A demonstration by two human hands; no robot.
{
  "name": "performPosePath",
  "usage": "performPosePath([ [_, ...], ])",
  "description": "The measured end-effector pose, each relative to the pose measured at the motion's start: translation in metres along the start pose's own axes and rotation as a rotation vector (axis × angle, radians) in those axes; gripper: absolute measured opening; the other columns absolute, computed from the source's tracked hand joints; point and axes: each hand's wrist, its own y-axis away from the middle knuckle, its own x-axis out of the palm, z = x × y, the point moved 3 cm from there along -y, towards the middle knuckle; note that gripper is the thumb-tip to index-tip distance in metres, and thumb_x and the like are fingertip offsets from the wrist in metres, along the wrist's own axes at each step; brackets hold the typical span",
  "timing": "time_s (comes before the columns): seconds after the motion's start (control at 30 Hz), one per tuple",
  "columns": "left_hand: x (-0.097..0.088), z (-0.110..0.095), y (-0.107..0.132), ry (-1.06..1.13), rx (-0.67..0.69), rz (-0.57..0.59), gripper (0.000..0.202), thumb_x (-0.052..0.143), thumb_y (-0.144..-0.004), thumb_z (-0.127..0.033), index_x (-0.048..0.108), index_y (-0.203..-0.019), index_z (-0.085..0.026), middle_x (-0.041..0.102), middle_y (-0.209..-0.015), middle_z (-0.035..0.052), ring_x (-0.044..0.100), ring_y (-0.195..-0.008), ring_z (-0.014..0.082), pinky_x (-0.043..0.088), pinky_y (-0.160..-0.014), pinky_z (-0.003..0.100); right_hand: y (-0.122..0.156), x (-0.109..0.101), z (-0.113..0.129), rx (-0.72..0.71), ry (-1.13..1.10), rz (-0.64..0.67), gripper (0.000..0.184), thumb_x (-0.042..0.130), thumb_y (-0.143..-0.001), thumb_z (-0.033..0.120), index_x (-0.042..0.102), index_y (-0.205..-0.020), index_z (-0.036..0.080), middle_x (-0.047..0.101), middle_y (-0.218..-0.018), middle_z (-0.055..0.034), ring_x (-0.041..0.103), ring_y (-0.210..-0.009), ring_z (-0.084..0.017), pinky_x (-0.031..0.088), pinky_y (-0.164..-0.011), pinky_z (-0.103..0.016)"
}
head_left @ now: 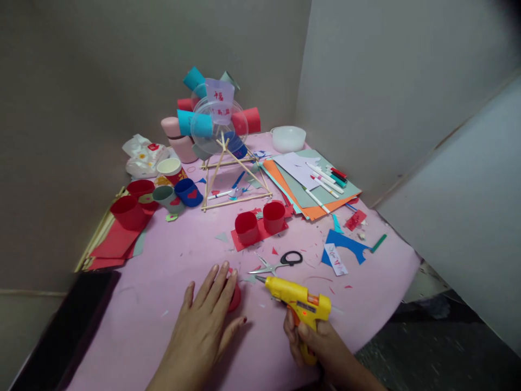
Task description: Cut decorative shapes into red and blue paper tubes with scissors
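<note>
Right hand (312, 335) is closed around the handle of a yellow glue gun (293, 293), which is at the near part of the pink table cover (134, 320). The glue gun has a yellow plastic body, an orange trigger, a dark label, an orange section near the rear and a small red light, lit, above the grip; its tapered nozzle is directed left. The left hand (207, 309) is extended palm down, fingers straight and slightly spread, over a red piece (235, 300); the piece is partly covered, and whether the fingers grip it cannot be told. Just beyond the nozzle lie scissors (273, 268) with blades parted. Farther back, two red cups (249, 237) stand side by side on a red paper strip (261, 232); a blue paper offcut (336, 239) with a curved cut-out lies to their right. Behind these, a stick frame (238, 201) carries clear plastic discs (211, 145) with coloured cups (189, 123) around them, and stacked coloured paper (299, 198) supports several markers (321, 172). A white bowl (288, 144) is located beyond the paper.
</note>
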Motion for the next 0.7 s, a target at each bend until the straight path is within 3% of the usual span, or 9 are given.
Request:
performPosePath([
  [0.13, -0.006, 0.007, 0.008, 0.157, -0.128, -0.112, 0.085, 0.056, -0.082, -0.045, 0.008, -0.147, -0.018, 0.029, -0.149, 0.0301, 0.031, -0.134, 0.0439, 0.038, -0.094, 0.067, -0.001, -0.002, -0.003, 0.002, -0.014, 0.011, 0.046, 0.066, -0.073, 0.06, 0.05, -0.075, 0.017, 0.048, -0.065, 0.0045, 0.043, -0.039, -0.004, 0.03, -0.04, -0.018],
  [0.23, 0.0, 0.012, 0.019, 0.41, -0.34, -0.178, 0.095, 0.061, -0.078, -0.045, -0.001, -0.147, -0.023, 0.018, -0.154, 0.0261, 0.027, -0.137, 0.0421, 0.038, -0.098, 0.064, -0.002, -0.006, -0.008, 0.0, -0.022, 0.041, 0.046, 0.066, -0.073, 0.061, 0.05, -0.073, 0.018, 0.048, -0.061, 0.005, 0.042, -0.037, -0.004, 0.03, -0.038, -0.017],
  [0.33, 0.014, 0.008, 0.027, 0.654, -0.517, -0.146, 0.1, 0.063, -0.076, -0.046, -0.005, -0.146, -0.027, 0.021, -0.153, 0.0223, 0.03, -0.137, 0.0386, 0.035, -0.102, 0.062, -0.002, -0.008, -0.013, 0.003, -0.038, 0.065, 0.044, 0.066, -0.074, 0.059, 0.05, -0.076, 0.019, 0.051, -0.062, 0.0045, 0.045, -0.037, -0.005, 0.032, -0.037, -0.017],
  [0.5, 0.03, -0.006, 0.026, 0.899, -0.602, -0.146, 0.102, 0.061, -0.079, -0.042, -0.016, -0.144, -0.031, 0.02, -0.155, 0.0172, 0.028, -0.138, 0.0339, 0.031, -0.107, 0.06, -0.002, -0.012, -0.01, -0.018, -0.079, 0.023, 0.047, 0.06, -0.076, 0.065, 0.05, -0.078, 0.02, 0.054, -0.067, 0.0035, 0.044, -0.033, -0.003, 0.03, -0.034, -0.015],
  [0.63, 0.043, 0.003, 0.029, 0.89, -0.646, -0.333, 0.087, 0.058, -0.081, -0.039, 0.002, -0.147, -0.025, 0.032, -0.149, 0.0189, 0.036, -0.134, 0.0361, 0.034, -0.105, 0.061, 0.004, -0.035, 0.019, -0.145, 0.005, -0.114, 0.048, 0.048, -0.081, 0.069, 0.051, -0.086, 0.021, 0.06, -0.079, -0.0012, 0.044, -0.034, -0.003, 0.031, -0.035, -0.016],
  [0.7, 0.058, 0.014, 0.03, 0.942, -0.588, -0.503, 0.091, 0.056, -0.082, -0.035, -0.007, -0.146, -0.024, 0.036, -0.146, 0.0211, 0.043, -0.13, 0.0365, 0.041, -0.099, 0.063, 0.012, -0.057, 0.044, -0.262, 0.258, -0.312, 0.046, 0.039, -0.087, 0.066, 0.05, -0.093, 0.021, 0.062, -0.085, -0.0043, 0.047, -0.039, -0.006, 0.034, -0.037, -0.019],
])
